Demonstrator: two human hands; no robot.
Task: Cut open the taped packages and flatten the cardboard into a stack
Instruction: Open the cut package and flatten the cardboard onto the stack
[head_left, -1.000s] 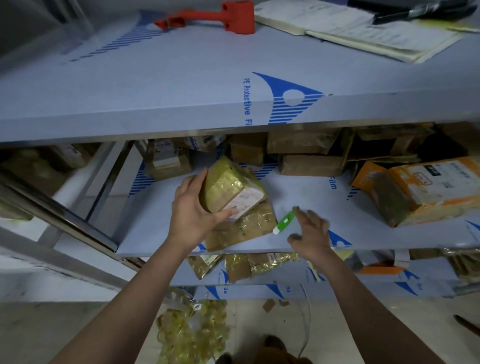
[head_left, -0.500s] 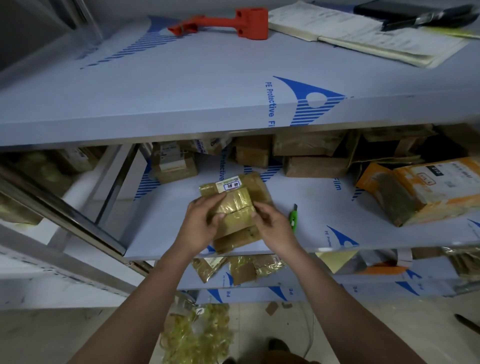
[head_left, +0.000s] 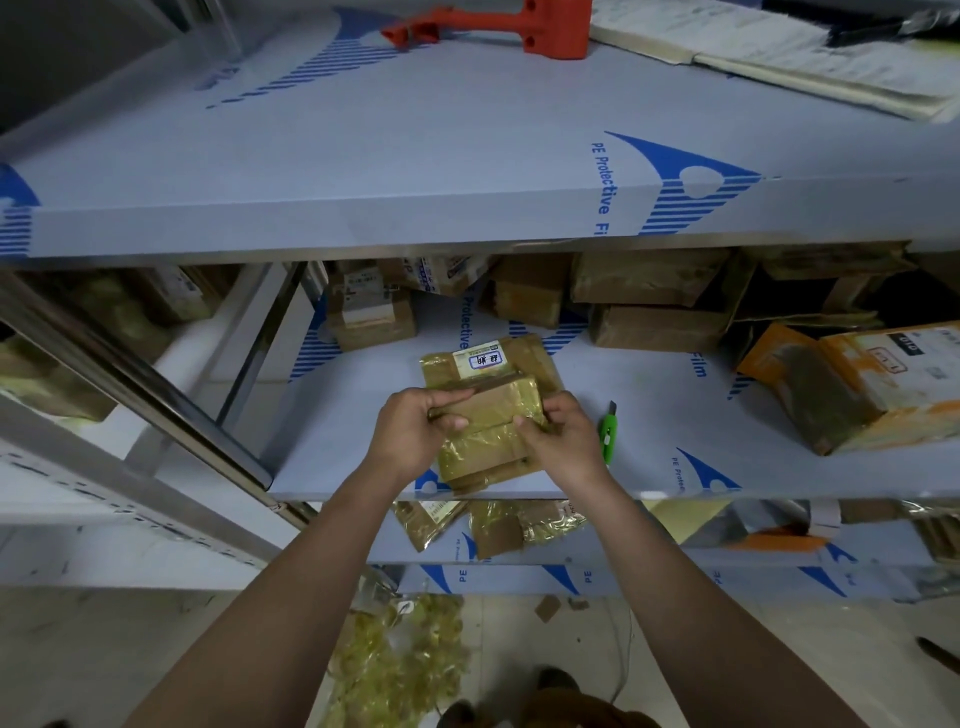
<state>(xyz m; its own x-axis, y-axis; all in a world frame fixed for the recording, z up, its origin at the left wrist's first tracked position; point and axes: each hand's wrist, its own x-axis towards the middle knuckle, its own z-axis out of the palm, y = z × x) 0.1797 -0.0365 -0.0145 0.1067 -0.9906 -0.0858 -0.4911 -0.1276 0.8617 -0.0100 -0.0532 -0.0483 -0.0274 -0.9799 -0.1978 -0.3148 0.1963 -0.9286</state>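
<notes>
on the shelf (head_left: 363, 467), package (head_left: 488, 410) now lower, flatter

Your single head-worn wide-angle camera is looking forward and steeply down, sitting close over the film-covered blue-white middle shelf (head_left: 649, 415) and taking in the grey floor (head_left: 104, 649) below.

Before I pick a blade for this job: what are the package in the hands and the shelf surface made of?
Package: seemingly brown cardboard wrapped in glossy yellowish clear tape, judging by its shine and wrinkles. Shelf: probably metal under matte pale-blue plastic film, printed "PE Protective Film".
</notes>
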